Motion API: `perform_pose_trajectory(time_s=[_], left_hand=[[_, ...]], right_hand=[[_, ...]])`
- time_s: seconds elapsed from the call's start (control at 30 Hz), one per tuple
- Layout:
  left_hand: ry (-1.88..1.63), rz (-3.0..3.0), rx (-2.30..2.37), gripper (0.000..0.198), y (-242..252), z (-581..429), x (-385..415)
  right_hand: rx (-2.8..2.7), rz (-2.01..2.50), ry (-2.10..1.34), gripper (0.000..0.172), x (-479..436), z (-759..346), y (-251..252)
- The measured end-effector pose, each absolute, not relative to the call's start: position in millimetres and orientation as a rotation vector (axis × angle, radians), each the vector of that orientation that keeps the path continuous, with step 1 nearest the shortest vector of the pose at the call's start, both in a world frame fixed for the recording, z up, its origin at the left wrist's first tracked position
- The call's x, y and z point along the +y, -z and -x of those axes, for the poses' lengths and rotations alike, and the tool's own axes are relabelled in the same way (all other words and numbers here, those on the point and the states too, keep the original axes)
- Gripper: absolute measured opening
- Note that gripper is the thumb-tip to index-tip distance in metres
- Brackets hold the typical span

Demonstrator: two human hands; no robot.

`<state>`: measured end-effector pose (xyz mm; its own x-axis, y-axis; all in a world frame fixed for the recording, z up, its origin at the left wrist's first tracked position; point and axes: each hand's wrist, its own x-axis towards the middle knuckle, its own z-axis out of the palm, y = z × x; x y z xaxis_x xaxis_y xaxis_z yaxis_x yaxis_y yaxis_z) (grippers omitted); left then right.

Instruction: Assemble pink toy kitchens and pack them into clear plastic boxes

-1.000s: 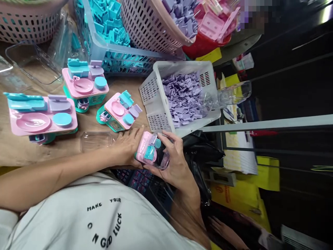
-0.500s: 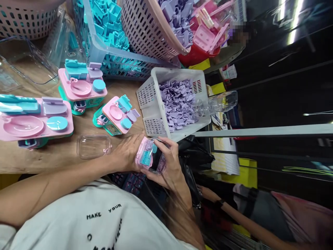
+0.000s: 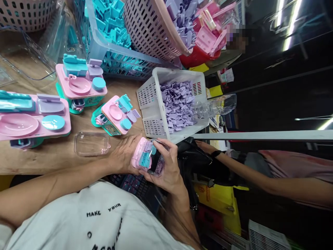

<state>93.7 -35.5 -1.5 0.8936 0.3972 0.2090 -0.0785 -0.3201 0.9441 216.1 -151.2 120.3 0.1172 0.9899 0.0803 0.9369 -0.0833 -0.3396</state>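
Held toy (image 3: 144,159): centre of our clock, gripped between both hands near the table edge, and what a candy-coloured little number! Glossy pink top, rounded corners, a chunky turquoise block in the middle, lilac piece above it, round turquoise disc out at 1 o'clock.
Clear cover (image 3: 157,162): around the toy's 3 o'clock side, shiny, dark showing through; how far on it sits, I can't tell.
Right hand (image 3: 167,169): in from 4 o'clock, thumb below, fingers above, pinching that cover.
Left hand (image 3: 124,152): at 9 o'clock, back uppermost, against the toy's pink end; fingertips hidden, so its grip I can't call.
Clear tray (image 3: 91,144): 9 o'clock, flat on the table (image 3: 52,161), a small pink piece (image 3: 105,150) at its near end.
Smallest standing toy (image 3: 114,113): 11 o'clock, same pink, turquoise and lilac.
White basket (image 3: 153,104): 1 o'clock, heaped with lilac parts (image 3: 178,104).
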Motion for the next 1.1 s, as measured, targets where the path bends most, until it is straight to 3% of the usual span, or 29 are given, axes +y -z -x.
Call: perform_pose_trajectory(time_s=[0.67,1.1], left_hand=[[-0.396,-1.807,0.284,0.106,-7.6,-91.6,-29.9],[-0.432,-1.814,0.248,0.103,-7.8,-90.9,-28.5]], right_hand=[[-1.845,2.052,-0.325,0.09,-153.7,-220.1,-114.7],[-1.985,2.162,-0.517,0.09,-133.1,-217.0,-140.6]])
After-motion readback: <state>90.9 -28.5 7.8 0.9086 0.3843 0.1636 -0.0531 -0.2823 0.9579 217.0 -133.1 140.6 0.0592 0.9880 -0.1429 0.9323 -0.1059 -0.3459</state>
